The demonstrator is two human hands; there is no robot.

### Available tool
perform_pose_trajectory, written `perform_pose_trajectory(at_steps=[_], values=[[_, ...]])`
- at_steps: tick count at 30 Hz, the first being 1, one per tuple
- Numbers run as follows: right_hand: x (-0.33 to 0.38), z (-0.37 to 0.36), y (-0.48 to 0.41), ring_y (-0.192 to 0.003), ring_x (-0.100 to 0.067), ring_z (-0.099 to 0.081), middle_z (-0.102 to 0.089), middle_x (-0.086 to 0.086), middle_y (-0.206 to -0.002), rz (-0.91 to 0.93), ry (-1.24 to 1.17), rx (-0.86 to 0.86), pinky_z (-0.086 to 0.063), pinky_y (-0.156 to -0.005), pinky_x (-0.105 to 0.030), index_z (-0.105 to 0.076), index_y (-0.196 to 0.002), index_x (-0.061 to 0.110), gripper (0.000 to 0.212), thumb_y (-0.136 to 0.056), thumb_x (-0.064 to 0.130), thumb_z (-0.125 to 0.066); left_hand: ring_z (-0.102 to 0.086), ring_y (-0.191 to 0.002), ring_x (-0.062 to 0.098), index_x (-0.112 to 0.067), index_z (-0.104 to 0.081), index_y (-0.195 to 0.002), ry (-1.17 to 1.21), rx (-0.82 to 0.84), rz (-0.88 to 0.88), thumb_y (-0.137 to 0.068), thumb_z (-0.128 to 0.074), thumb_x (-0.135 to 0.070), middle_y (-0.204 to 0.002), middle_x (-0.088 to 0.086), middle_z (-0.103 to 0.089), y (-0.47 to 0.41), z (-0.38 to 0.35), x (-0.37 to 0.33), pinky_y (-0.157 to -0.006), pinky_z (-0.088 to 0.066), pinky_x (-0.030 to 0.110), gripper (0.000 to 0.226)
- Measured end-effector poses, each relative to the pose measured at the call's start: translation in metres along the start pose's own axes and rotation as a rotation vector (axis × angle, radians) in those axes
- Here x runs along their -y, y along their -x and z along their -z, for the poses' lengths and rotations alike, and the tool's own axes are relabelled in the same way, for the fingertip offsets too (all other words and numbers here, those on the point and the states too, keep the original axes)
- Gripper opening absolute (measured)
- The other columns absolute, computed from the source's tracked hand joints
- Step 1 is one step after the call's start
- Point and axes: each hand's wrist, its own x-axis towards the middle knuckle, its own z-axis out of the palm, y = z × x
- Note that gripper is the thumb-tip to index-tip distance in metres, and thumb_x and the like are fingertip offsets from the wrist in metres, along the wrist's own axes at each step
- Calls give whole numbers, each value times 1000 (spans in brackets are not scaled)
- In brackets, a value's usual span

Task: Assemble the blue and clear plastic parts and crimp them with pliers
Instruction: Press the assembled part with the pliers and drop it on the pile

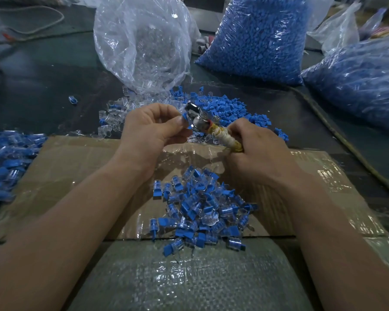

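My left hand (pixel 153 126) pinches a small blue and clear plastic part (pixel 185 116) between thumb and fingers. The metal jaws of the pliers (pixel 194 116) sit against that part. My right hand (pixel 254 151) grips the pliers by their tape-wrapped handles (pixel 225 136). Both hands hover above a taped cardboard sheet (pixel 76 167). Below them lies a heap of assembled blue-and-clear parts (pixel 200 209). Behind the hands, loose blue parts (pixel 225 108) and loose clear parts (pixel 115 113) are scattered on the dark table.
An open clear bag (pixel 142 41) of clear parts stands at the back. Two full bags of blue parts (pixel 256 37) (pixel 357 79) stand at the back right. Another pile of assembled parts (pixel 7 158) lies at the left edge. A woven sack (pixel 184 279) lies nearest me.
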Motion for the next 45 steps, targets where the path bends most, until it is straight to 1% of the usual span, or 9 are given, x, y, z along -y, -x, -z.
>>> perform_pose_trajectory(at_steps=[5, 13, 19, 23, 29, 31, 35, 40, 45], values=[[1, 2, 1, -65, 0, -36, -39, 15, -72, 7, -58, 61, -25, -54, -20, -39, -89, 26, 21, -81, 18, -57, -67, -63, 11, -11, -59, -74, -49, -6, -39, -81, -57, 6, -63, -2, -68, 2, -1, 2, -59, -53, 19, 19], [6, 3, -1, -66, -2, -42, -46, 13, -69, -3, -147, 64, -29, -54, -22, -45, -83, 27, 22, -77, 14, -62, -66, -60, 9, -10, -58, -74, -157, -78, -120, -82, -58, 8, -71, 7, -64, 6, -7, 0, -60, -55, 19, 20], [7, 0, -2, -63, 0, -39, -43, 15, -67, 5, -119, 41, -26, -52, -21, -43, -81, 30, 26, -77, 18, -65, -65, -60, 10, -11, -59, -73, -184, -104, -121, -82, -59, 6, -70, 6, -65, 6, -5, 0, -60, -55, 20, 20], [4, -2, -3, -66, 3, -37, -40, 18, -73, 29, -101, 20, -25, -56, -15, -45, -89, 28, 24, -79, 22, -65, -66, -60, 11, -13, -60, -72, -198, -108, -88, -82, -60, 6, -65, 1, -66, 5, -4, 2, -58, -54, 19, 21], [-11, 1, -5, -79, -13, -44, -54, 2, -91, 3, -62, 3, -27, -64, -26, -48, -92, 24, 22, -79, 17, -63, -66, -58, 11, -11, -63, -74, -129, -160, -8, -81, -62, 1, -59, -4, -67, -2, 6, 0, -59, -54, 20, 14], [-15, 2, -6, -81, -15, -46, -56, 1, -93, -43, -41, 14, -29, -66, -27, -54, -96, 22, 26, -76, 29, -69, -65, -58, 12, -10, -65, -77, -117, -130, 22, -82, -61, 0, -61, -1, -69, -2, 9, -3, -58, -54, 20, 11], [-18, 1, -8, -84, -13, -47, -54, 5, -94, -134, 23, 112, -32, -69, -27, -58, -102, 23, 52, -63, 53, -74, -64, -57, 11, -9, -69, -76, -163, 17, 98, -76, -65, -3, -65, 2, -69, 4, 10, -7, -51, -50, 17, 7], [-20, 1, -10, -88, -12, -49, -56, 7, -97, -191, -11, 235, -37, -71, -28, -58, -106, 24, 67, -53, 62, -73, -56, -44, 9, -16, -71, -62, -244, 210, 168, -58, -68, -15, -62, 4, -68, 12, 9, -13, -39, -41, 14, 5], [-20, 2, -7, -100, -14, -47, -54, 4, -118, -174, -46, 279, -36, -80, -27, -50, -125, 22, 90, -50, 68, -67, -47, -41, 6, -13, -73, -67, -305, 385, 229, -56, -70, -17, -59, 2, -66, 11, 13, -15, -39, -34, 15, 12]])
